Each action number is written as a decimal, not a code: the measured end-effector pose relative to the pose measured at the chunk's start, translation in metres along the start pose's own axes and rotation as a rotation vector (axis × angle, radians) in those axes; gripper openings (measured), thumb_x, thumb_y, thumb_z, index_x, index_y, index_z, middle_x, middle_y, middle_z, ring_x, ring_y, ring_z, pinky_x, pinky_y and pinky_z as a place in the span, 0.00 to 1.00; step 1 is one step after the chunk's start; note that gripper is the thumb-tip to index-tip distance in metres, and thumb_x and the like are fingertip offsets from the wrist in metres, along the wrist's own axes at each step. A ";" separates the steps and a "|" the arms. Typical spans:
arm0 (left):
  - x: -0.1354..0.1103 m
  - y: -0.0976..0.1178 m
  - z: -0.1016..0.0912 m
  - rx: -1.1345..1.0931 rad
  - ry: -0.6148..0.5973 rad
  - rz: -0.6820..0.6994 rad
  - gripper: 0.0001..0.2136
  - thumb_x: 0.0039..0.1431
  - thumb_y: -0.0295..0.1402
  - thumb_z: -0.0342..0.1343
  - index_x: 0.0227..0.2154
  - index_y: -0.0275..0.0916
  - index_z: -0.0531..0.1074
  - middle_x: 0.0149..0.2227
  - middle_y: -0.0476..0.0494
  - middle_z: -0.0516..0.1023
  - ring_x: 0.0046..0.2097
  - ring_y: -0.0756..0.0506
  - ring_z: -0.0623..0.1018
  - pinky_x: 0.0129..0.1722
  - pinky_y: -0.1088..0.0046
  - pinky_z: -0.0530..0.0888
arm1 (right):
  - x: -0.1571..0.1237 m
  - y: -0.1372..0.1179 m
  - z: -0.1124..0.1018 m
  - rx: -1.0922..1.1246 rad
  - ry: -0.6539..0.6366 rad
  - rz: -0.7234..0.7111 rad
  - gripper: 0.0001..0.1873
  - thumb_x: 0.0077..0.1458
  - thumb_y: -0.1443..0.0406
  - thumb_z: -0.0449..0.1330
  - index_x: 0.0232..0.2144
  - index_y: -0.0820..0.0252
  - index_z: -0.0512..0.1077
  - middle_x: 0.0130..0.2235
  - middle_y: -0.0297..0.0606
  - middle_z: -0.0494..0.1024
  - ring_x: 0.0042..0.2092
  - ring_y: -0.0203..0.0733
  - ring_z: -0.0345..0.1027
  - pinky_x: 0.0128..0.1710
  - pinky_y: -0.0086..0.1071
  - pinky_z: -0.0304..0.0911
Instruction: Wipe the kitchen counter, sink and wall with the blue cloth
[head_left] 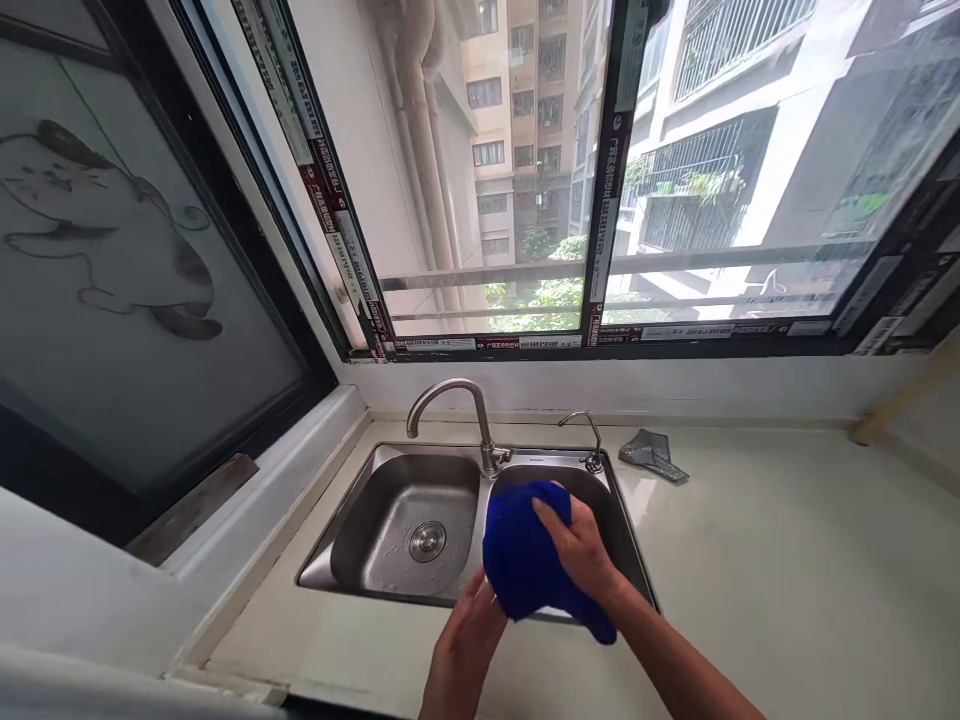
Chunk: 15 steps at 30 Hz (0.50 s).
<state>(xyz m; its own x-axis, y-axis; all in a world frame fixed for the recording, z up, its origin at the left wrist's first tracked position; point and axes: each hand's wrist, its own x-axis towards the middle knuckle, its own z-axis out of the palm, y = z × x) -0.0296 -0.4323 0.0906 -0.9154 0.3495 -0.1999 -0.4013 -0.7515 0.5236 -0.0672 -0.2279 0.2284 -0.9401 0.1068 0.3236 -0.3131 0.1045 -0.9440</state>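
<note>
Cloth (523, 550) of plain deep-blue fabric was bunched before us, over the right-hand basin and front rim of a two-basin stainless-steel sink (316, 570), one tail drooping toward the cream bench (750, 570). Our right hand (587, 552) gripped it, thumb pressed on top, most of its fingers out of sight. Our left hand (471, 622) reached up to its lower left edge, fingertips hidden; we could not tell whether that hand had closed on anything, though a pale glint showed beside its fingers. A curved brushed-metal faucet (483, 420) stood at the back rim, and a crumpled silvery-grey piece (651, 453) lay right of the sink. We judged the step in hand to be working the cloth with both hands; the next move seemed to call for a firm right-hand grip and steady support from the left.
</note>
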 end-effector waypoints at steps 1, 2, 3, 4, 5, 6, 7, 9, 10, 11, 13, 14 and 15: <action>-0.002 -0.002 -0.008 0.034 0.014 -0.039 0.16 0.65 0.31 0.52 0.52 0.47 0.77 0.60 0.40 0.75 0.65 0.40 0.70 0.73 0.53 0.44 | 0.007 -0.002 -0.006 -0.047 -0.007 -0.010 0.19 0.62 0.49 0.56 0.29 0.57 0.68 0.29 0.32 0.69 0.31 0.38 0.60 0.36 0.31 0.62; -0.005 -0.003 -0.017 0.057 0.039 -0.074 0.15 0.65 0.30 0.52 0.51 0.47 0.78 0.60 0.41 0.75 0.65 0.40 0.70 0.73 0.54 0.44 | 0.014 0.000 -0.011 -0.106 -0.039 0.003 0.17 0.62 0.51 0.55 0.29 0.56 0.68 0.28 0.32 0.69 0.30 0.37 0.60 0.35 0.31 0.61; -0.009 -0.004 -0.027 0.067 0.069 -0.102 0.15 0.65 0.29 0.53 0.49 0.48 0.79 0.59 0.43 0.76 0.65 0.41 0.69 0.73 0.55 0.44 | 0.020 0.005 -0.015 -0.173 -0.085 0.032 0.15 0.62 0.54 0.55 0.28 0.56 0.68 0.27 0.32 0.69 0.29 0.37 0.59 0.34 0.31 0.60; -0.014 -0.005 -0.038 0.064 0.096 -0.115 0.14 0.64 0.29 0.54 0.48 0.48 0.80 0.59 0.44 0.76 0.65 0.41 0.68 0.73 0.56 0.44 | 0.025 0.012 -0.017 -0.240 -0.129 0.066 0.12 0.59 0.57 0.57 0.27 0.56 0.67 0.26 0.32 0.69 0.29 0.37 0.59 0.34 0.31 0.60; -0.020 -0.006 -0.048 0.053 0.117 -0.118 0.14 0.63 0.29 0.55 0.47 0.49 0.81 0.59 0.45 0.76 0.66 0.40 0.67 0.74 0.56 0.45 | 0.030 0.019 -0.020 -0.297 -0.166 0.097 0.09 0.55 0.60 0.59 0.25 0.56 0.67 0.25 0.32 0.68 0.28 0.37 0.60 0.35 0.32 0.59; -0.026 -0.006 -0.057 0.039 0.137 -0.114 0.13 0.62 0.30 0.56 0.46 0.49 0.81 0.59 0.46 0.76 0.67 0.40 0.64 0.74 0.57 0.46 | 0.034 0.026 -0.021 -0.337 -0.193 0.118 0.07 0.51 0.63 0.61 0.23 0.57 0.67 0.24 0.32 0.68 0.28 0.37 0.61 0.35 0.32 0.59; -0.033 -0.005 -0.066 0.029 0.155 -0.109 0.13 0.61 0.30 0.57 0.45 0.49 0.81 0.59 0.47 0.76 0.68 0.40 0.62 0.73 0.57 0.47 | 0.037 0.031 -0.023 -0.361 -0.212 0.121 0.06 0.48 0.65 0.61 0.23 0.57 0.68 0.23 0.32 0.69 0.29 0.38 0.62 0.35 0.32 0.58; -0.043 -0.003 -0.077 0.018 0.179 -0.083 0.13 0.59 0.32 0.59 0.45 0.50 0.81 0.60 0.47 0.75 0.69 0.40 0.61 0.73 0.58 0.48 | 0.038 0.033 -0.025 -0.308 -0.236 0.125 0.03 0.48 0.64 0.60 0.25 0.57 0.71 0.25 0.33 0.72 0.30 0.38 0.65 0.35 0.32 0.59; -0.046 -0.001 -0.080 0.019 0.185 -0.062 0.14 0.58 0.33 0.59 0.46 0.50 0.81 0.60 0.46 0.75 0.69 0.40 0.61 0.73 0.58 0.48 | 0.037 0.031 -0.025 -0.221 -0.243 0.161 0.05 0.50 0.61 0.59 0.28 0.57 0.72 0.26 0.32 0.72 0.30 0.38 0.65 0.34 0.32 0.59; -0.047 0.000 -0.081 0.026 0.193 -0.035 0.14 0.58 0.34 0.60 0.47 0.49 0.80 0.60 0.45 0.75 0.69 0.40 0.62 0.73 0.58 0.49 | 0.036 0.028 -0.024 -0.102 -0.241 0.227 0.08 0.51 0.59 0.59 0.30 0.57 0.73 0.26 0.31 0.72 0.29 0.38 0.64 0.32 0.31 0.59; -0.045 0.003 -0.078 0.077 0.235 0.011 0.17 0.58 0.38 0.60 0.50 0.47 0.78 0.62 0.41 0.73 0.69 0.38 0.62 0.73 0.57 0.51 | 0.031 0.020 -0.020 0.164 -0.195 0.420 0.13 0.50 0.54 0.62 0.32 0.56 0.72 0.25 0.29 0.70 0.27 0.36 0.62 0.28 0.31 0.58; -0.043 0.004 -0.074 0.121 0.281 0.022 0.20 0.58 0.40 0.60 0.53 0.47 0.76 0.63 0.40 0.71 0.70 0.38 0.60 0.72 0.55 0.51 | 0.028 0.015 -0.016 0.262 -0.165 0.518 0.14 0.47 0.54 0.65 0.31 0.56 0.71 0.24 0.28 0.69 0.26 0.36 0.61 0.27 0.30 0.58; -0.041 0.003 -0.070 0.173 0.336 0.023 0.24 0.56 0.43 0.61 0.57 0.48 0.72 0.66 0.39 0.68 0.71 0.37 0.58 0.72 0.53 0.52 | 0.024 0.012 -0.011 0.315 -0.142 0.593 0.14 0.46 0.54 0.66 0.30 0.56 0.70 0.23 0.27 0.69 0.25 0.36 0.61 0.26 0.31 0.59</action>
<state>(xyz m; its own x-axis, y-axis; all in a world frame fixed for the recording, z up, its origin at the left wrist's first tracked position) 0.0041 -0.4878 0.0425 -0.8952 0.1091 -0.4320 -0.3954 -0.6415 0.6573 -0.0921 -0.2136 0.2257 -0.9665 -0.0754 -0.2454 0.2563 -0.2262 -0.9398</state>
